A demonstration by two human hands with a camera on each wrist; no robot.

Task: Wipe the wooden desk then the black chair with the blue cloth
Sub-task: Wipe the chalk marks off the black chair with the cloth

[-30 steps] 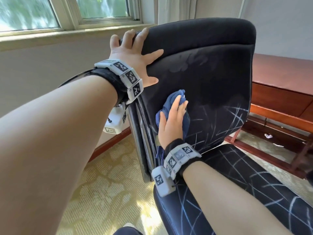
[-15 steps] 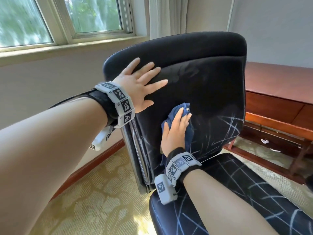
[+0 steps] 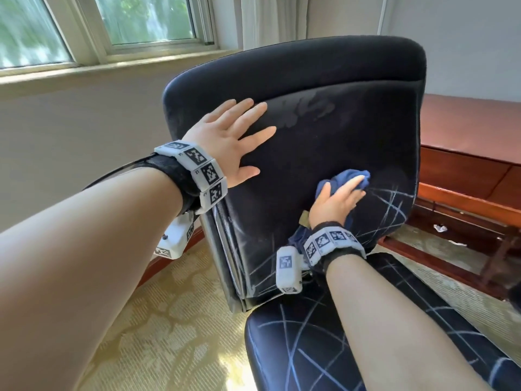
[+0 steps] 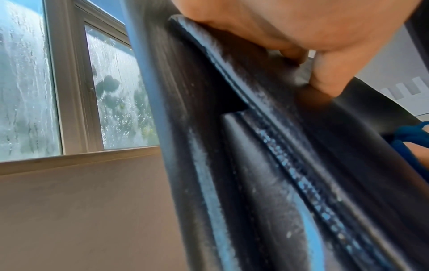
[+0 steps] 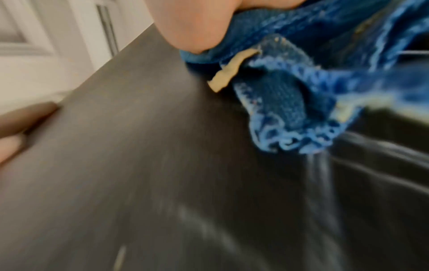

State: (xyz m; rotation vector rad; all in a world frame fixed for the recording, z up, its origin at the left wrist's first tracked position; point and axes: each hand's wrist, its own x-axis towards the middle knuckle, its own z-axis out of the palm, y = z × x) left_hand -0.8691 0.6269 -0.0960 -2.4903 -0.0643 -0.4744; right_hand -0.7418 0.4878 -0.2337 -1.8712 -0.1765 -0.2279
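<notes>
Fingers [image 3: 248,119] of the left hand [image 3: 225,142] lie straight and spread flat against the upper part of the chair [image 3: 324,80] back, holding nothing; the thumb points toward the lower edge of the palm. I judge this flat press is there to brace the backrest so it does not swing or tip away while the other hand rubs it. The right hand [image 3: 335,204] sits lower on the same backrest, its fingers fairly straight and laid over the bunched blue cloth [image 3: 349,177], pressing it onto the black surface; in the right wrist view the thumb [image 5: 197,27] closes against the cloth from the side, so the hand seems to both pinch and push it. A loose tail of cloth hangs down below the wrist, and a small tan tag [image 5: 230,70] shows at its hem.

Pale scratch-like lines cross the lower backrest and the seat [image 3: 310,348], and the cloth lies just at the edge of those marks, which fits a wipe aimed at them. The left wrist view shows dusty seams along the side of the chair [image 4: 267,165], not yet reached as far as I can judge.

By count: one chair, one cloth, two hands, both touching the backrest and well apart from each other. One wooden worktop [image 3: 465,128] stands behind the chair to the right, untouched at this moment. The desk part of the job looks finished, judging only from the cloth being on the chair.
</notes>
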